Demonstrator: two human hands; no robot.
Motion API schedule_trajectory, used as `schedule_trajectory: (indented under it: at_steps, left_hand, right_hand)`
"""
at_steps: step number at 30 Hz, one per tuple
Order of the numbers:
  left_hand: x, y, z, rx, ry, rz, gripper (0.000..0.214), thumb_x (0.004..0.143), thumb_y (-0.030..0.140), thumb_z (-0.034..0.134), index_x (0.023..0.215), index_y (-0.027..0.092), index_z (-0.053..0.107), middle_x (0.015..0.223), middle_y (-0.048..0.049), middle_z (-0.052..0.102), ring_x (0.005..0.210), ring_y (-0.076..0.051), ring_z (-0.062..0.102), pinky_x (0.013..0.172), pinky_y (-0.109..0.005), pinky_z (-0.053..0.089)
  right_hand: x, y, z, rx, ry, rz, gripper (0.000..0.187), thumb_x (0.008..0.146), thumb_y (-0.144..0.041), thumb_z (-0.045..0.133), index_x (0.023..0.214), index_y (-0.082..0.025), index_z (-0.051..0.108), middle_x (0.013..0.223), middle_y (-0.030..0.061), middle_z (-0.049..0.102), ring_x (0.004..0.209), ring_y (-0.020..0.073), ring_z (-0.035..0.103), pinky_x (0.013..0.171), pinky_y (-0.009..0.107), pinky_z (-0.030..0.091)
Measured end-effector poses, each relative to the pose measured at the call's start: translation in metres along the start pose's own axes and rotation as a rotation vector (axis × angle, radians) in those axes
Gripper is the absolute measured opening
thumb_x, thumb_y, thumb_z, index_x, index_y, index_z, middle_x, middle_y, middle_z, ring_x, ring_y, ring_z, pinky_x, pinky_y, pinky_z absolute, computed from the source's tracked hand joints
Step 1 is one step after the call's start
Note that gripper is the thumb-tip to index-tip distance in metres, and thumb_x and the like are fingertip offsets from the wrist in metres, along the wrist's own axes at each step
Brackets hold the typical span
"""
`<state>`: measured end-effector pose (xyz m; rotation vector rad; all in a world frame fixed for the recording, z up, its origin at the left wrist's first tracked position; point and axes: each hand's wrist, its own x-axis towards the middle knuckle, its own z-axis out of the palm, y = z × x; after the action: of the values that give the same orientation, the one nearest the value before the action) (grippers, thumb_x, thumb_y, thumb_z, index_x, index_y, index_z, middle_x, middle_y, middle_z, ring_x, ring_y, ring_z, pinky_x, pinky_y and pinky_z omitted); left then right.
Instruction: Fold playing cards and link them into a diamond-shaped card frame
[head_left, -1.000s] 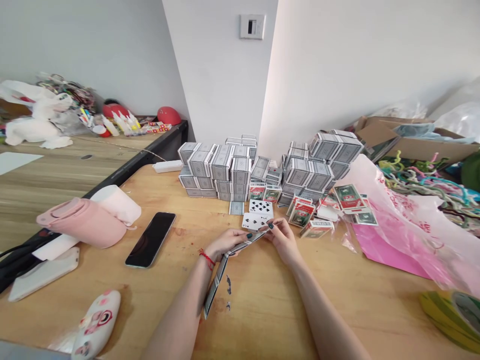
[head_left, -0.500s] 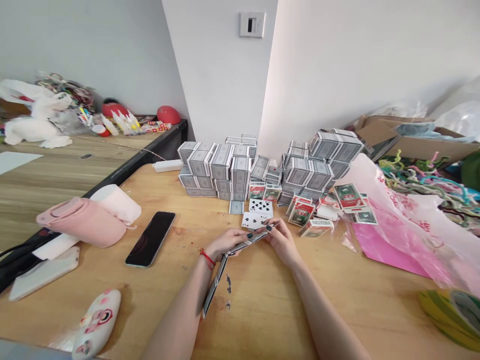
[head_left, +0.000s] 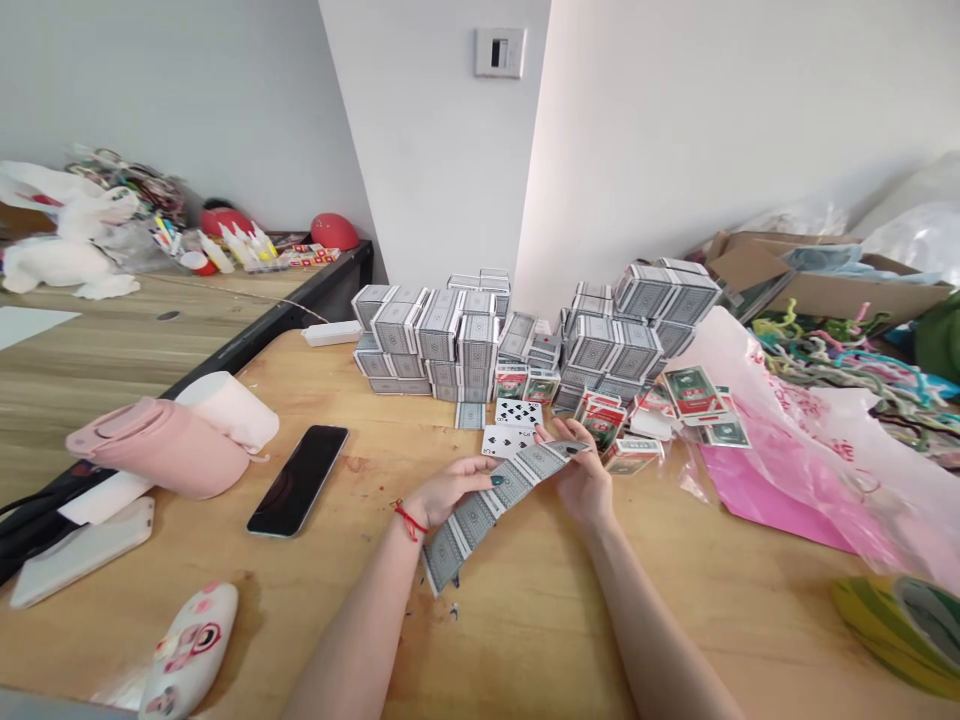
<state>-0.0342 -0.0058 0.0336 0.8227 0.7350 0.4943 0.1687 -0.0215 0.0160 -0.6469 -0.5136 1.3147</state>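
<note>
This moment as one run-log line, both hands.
Left hand: holding card strip | Right hand: holding strip's far end | Face-up cards: on table, beyond strip

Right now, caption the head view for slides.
Left hand and right hand hold a card strip in front of card blocks.

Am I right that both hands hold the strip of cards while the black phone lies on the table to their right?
Not quite: the left hand and right hand do hold the strip of cards, but the head view shows the black phone on the table to their left, not right.
</note>
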Motion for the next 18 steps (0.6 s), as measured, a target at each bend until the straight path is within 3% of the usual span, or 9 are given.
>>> schedule_trajectory:
  at_steps: [6,10,15,18]
  left_hand:
    - [0.003,-0.003,0.002,0.144,0.027,-0.052,0.026,0.064,0.024,0.067,0.086,0.014,0.056,0.072,0.0005,0.059,0.057,-0.009,0.054,0.054,-0.020,0.041]
    - [0.008,-0.010,0.007,0.235,0.028,-0.072,0.021,0.064,0.022,0.065,0.078,0.014,0.053,0.067,0.0016,0.058,0.056,-0.009,0.052,0.052,-0.020,0.038]
    - [0.011,-0.016,0.020,0.202,-0.042,-0.071,0.019,0.068,0.024,0.060,0.083,0.013,0.056,0.071,0.0001,0.058,0.059,-0.010,0.051,0.055,-0.022,0.037]
    - [0.014,-0.019,0.028,0.204,0.044,-0.010,0.015,0.069,0.020,0.055,0.082,0.013,0.058,0.069,0.0013,0.056,0.057,-0.008,0.047,0.054,-0.020,0.034]
  right_hand:
    - [0.003,0.007,0.000,0.021,0.063,0.049,0.048,0.063,-0.014,0.057,0.109,-0.026,0.050,0.111,0.0023,0.060,0.099,0.0256,0.060,0.097,0.050,0.034]
    - [0.004,0.010,0.001,0.019,0.062,0.115,0.044,0.068,-0.014,0.059,0.109,-0.024,0.047,0.101,0.0049,0.066,0.094,0.0242,0.063,0.095,0.049,0.037]
    - [0.004,0.012,0.003,0.073,0.029,0.120,0.040,0.072,-0.013,0.059,0.108,-0.022,0.045,0.092,0.0086,0.069,0.092,0.0252,0.063,0.090,0.051,0.042]
    - [0.004,0.013,0.002,0.098,0.038,0.121,0.036,0.072,-0.011,0.058,0.104,-0.022,0.046,0.091,0.0083,0.069,0.093,0.0257,0.063,0.089,0.052,0.042]
